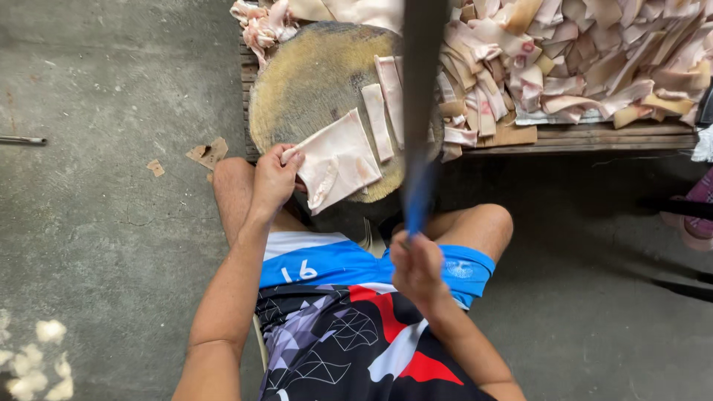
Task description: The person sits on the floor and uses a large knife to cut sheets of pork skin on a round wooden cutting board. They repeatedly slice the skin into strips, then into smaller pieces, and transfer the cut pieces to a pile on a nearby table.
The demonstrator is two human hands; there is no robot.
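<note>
Head view looks down on a round wooden chopping block (312, 82) set at the near edge of a low slatted worktop (616, 135). Left hand (273, 178) has its grip clamped on the near corner of a pale slab of pork skin (338, 160) that lies on the block's near rim and hangs over it. Right hand (417, 266) has its grip closed around the blue handle of a long dark blade (421, 89), raised over the block's right side. Cut strips (377, 120) lie on the block beyond the slab. Right of the block, a heap of skin pieces (579, 59) covers the worktop.
</note>
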